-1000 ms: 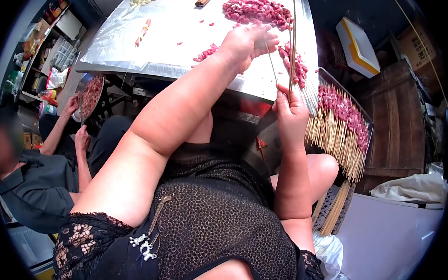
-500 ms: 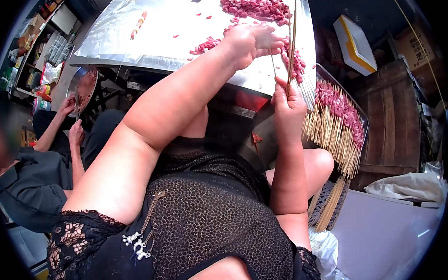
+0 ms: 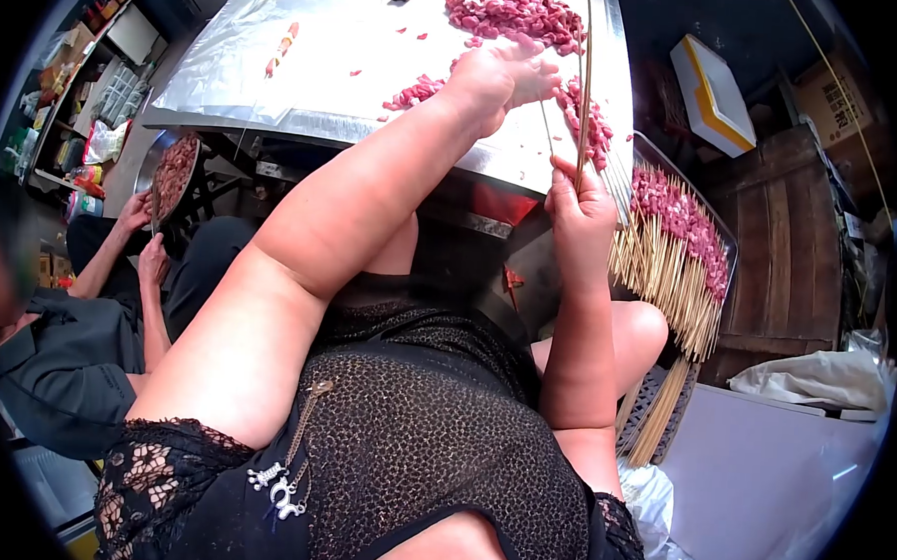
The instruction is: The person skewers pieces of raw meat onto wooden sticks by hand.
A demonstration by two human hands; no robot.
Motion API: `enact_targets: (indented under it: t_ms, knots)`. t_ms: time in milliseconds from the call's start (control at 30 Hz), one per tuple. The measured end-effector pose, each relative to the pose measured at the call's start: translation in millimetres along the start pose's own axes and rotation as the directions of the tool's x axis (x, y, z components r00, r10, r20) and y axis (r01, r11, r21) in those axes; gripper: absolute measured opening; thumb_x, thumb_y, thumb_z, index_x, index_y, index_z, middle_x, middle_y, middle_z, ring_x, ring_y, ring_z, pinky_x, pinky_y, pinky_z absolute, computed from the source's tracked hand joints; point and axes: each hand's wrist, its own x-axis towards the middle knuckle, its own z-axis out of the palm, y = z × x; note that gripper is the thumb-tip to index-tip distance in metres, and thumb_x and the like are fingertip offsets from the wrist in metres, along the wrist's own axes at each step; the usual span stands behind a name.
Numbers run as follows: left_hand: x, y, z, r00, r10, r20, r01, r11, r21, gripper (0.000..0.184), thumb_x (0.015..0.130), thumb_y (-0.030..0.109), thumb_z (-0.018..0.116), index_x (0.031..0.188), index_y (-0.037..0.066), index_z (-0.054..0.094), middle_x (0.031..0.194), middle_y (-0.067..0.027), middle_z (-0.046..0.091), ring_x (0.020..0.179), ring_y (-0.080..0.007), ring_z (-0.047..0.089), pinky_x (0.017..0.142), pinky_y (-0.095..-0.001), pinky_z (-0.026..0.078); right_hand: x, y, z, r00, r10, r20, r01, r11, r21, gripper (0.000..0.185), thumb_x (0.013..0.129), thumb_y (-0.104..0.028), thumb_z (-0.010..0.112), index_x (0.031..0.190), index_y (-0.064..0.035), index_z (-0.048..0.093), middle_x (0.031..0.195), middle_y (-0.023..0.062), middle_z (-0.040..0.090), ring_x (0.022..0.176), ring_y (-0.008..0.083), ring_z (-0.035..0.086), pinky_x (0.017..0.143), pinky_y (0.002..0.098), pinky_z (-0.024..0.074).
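Observation:
My right hand (image 3: pixel 580 208) is closed around a few long bamboo skewers (image 3: pixel 585 96) that point up over the table's edge. One thinner skewer (image 3: pixel 547 124) slants from its fingertips toward my left hand. Over the table (image 3: pixel 322 84), my left hand (image 3: pixel 505 80) has its fingers stretched and apart, close to that skewer's tip. Whether a bit of meat lies under those fingers is hidden. Cut raw meat (image 3: pixel 515 18) is heaped beyond the hand, with smaller piles (image 3: pixel 414 93) on both sides of it.
A tray of meat skewers (image 3: pixel 677 205) stands at the right, bare sticks (image 3: pixel 660 419) below it. One loaded skewer (image 3: pixel 281 51) lies on the table's left. At left, a seated person's hands (image 3: pixel 145 237) work by a bowl of meat (image 3: pixel 176 173). A foam box (image 3: pixel 714 96) stands at back right.
My left hand has shifted slightly up and left, its fingers still apart. My right hand keeps the skewers in nearly the same place. The view has tilted very slightly.

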Motion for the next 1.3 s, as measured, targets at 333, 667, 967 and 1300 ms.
enact_targets:
  t_ms: [333, 667, 967, 1300]
  knots:
    - [-3.7, 10.3, 2.4, 1.0, -0.022, -0.015, 0.021, 0.999, -0.03, 0.02, 0.096, 0.013, 0.044, 0.104, -0.003, 0.052, 0.097, -0.0191, 0.062, 0.092, -0.0269, 0.063, 0.088, -0.0403, 0.053, -6.0, -0.3, -5.1, 0.998, 0.06, -0.026, -0.058, 0.997, 0.049, 0.02, 0.091, -0.007, 0.054, 0.107, 0.0006, 0.063, 0.062, -0.0042, 0.05, 0.054, 0.0026, 0.043, 0.049, 0.0185, 0.0358]
    - [-7.4, 13.0, 5.0, 0.998, -0.059, 0.024, 0.056, 0.994, 0.091, 0.026, 0.097, 0.015, 0.04, 0.105, -0.007, 0.052, 0.097, -0.0201, 0.062, 0.094, -0.0286, 0.063, 0.087, -0.0407, 0.053, -5.9, 5.6, -9.4, 0.998, -0.016, -0.057, 0.014, 0.999, -0.029, 0.02, 0.092, -0.007, 0.054, 0.109, 0.0008, 0.061, 0.066, -0.0055, 0.047, 0.057, 0.0011, 0.04, 0.051, 0.0154, 0.0309]
    - [-9.6, 1.3, 5.7, 0.994, -0.094, 0.054, 0.086, 0.987, 0.134, 0.029, 0.095, 0.017, 0.044, 0.112, -0.006, 0.05, 0.101, -0.0196, 0.061, 0.089, -0.0273, 0.063, 0.087, -0.0387, 0.051, -0.9, 9.0, -4.9, 0.995, -0.085, -0.045, 0.084, 0.996, -0.027, 0.021, 0.091, -0.006, 0.054, 0.109, 0.0024, 0.061, 0.067, -0.0043, 0.049, 0.057, 0.002, 0.042, 0.051, 0.0155, 0.0323]
    - [-2.5, 9.2, -4.4, 1.0, 0.008, 0.02, -0.008, 1.0, 0.01, 0.024, 0.096, 0.013, 0.043, 0.11, -0.006, 0.048, 0.099, -0.0191, 0.061, 0.093, -0.0269, 0.063, 0.087, -0.0401, 0.053, -3.3, 7.8, 0.0, 1.0, -0.025, -0.016, 0.025, 0.999, -0.023, 0.021, 0.091, -0.007, 0.054, 0.109, 0.0015, 0.062, 0.067, -0.0048, 0.049, 0.058, 0.0018, 0.042, 0.052, 0.0158, 0.0328]
